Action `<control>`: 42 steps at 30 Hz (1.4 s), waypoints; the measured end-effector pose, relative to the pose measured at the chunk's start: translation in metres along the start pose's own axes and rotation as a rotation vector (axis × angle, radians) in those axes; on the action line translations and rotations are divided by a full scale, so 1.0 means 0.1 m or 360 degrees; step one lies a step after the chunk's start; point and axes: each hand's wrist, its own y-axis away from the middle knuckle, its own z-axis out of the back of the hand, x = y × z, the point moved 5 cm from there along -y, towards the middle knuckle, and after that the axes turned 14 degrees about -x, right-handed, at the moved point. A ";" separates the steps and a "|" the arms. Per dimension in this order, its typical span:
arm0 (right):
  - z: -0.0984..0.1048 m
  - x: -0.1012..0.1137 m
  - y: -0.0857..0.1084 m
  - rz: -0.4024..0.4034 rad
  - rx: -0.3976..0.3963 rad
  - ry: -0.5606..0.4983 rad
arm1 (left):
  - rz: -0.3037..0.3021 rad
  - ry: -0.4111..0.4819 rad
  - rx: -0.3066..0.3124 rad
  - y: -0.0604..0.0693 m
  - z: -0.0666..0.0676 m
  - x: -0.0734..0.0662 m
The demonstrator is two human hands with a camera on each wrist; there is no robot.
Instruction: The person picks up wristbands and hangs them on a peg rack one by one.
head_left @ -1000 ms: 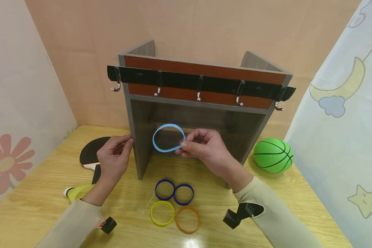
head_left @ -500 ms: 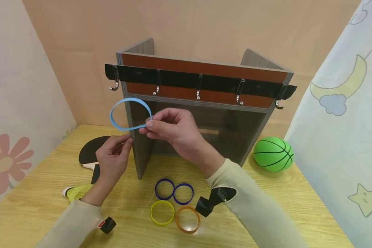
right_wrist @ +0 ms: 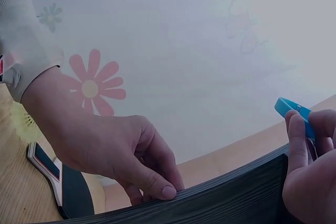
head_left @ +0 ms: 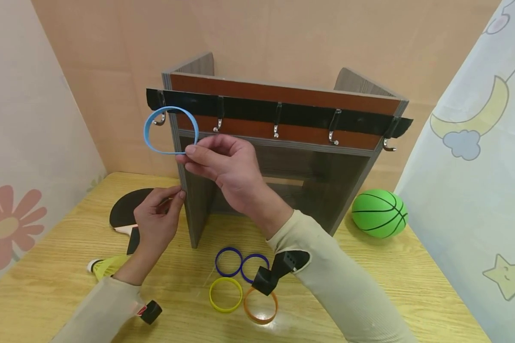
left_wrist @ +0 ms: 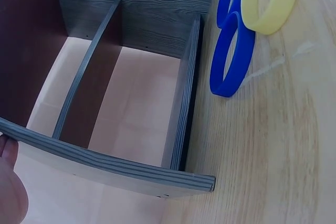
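My right hand [head_left: 227,166] pinches a light blue wristband [head_left: 147,136] between thumb and fingers. In the head view the band hangs in front of the leftmost hook [head_left: 159,120], which shows through its loop; whether they touch I cannot tell. The hook belongs to a black strip [head_left: 249,105] across the front of a grey wooden shelf [head_left: 179,157]. My left hand [head_left: 159,214] grips the front edge of the shelf's left side panel, thumb and fingers on it. In the right wrist view, the blue band [right_wrist: 294,109] sits at the right hand's fingertips.
On the table lie two dark blue wristbands [head_left: 229,248], a yellow one [head_left: 225,311] and an orange one [head_left: 261,322]. A green ball [head_left: 378,214] stands right of the shelf. To the left are a table tennis bat [head_left: 126,209] and a yellow shuttlecock [head_left: 109,267].
My right hand has carried the light blue wristband left and up, from before the shelf's opening to the leftmost hook. The left hand has stayed on the side panel.
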 end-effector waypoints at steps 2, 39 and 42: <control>0.00 -0.01 0.00 -0.0001 -0.0014 0.0011 | -0.0001 0.0008 0.0003 0.00 0.00 0.01; 0.80 -0.28 0.28 -0.0151 -0.0074 0.0748 | -0.0002 0.0007 -0.0003 -0.02 -0.03 -0.13; 0.97 -0.31 0.38 -0.0155 -0.0039 0.0895 | -0.0002 0.0020 -0.0008 -0.03 -0.04 -0.14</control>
